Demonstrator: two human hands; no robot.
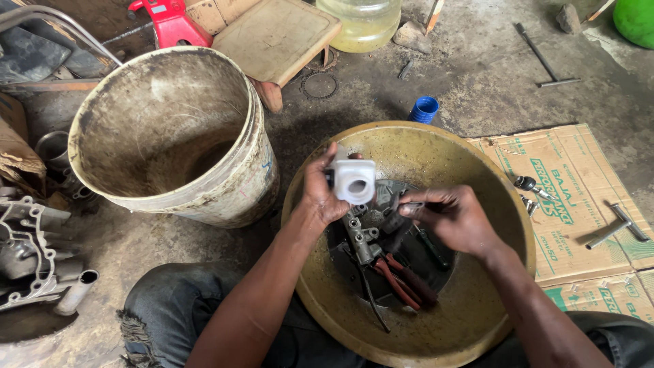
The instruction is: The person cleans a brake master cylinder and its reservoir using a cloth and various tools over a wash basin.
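Observation:
My left hand grips a white plastic part with a round opening, held above a wide yellow basin. My right hand is closed on a small dark tool whose tip points at the white part. In the dark liquid at the basin's bottom lie a grey metal carburetor-like body, red-handled pliers and a dark screwdriver.
A large dirty bucket stands left of the basin. Engine casing parts lie far left. A wooden stool, a clear jug and a blue cap sit behind. Flattened cardboard with sockets and bolts lies to the right.

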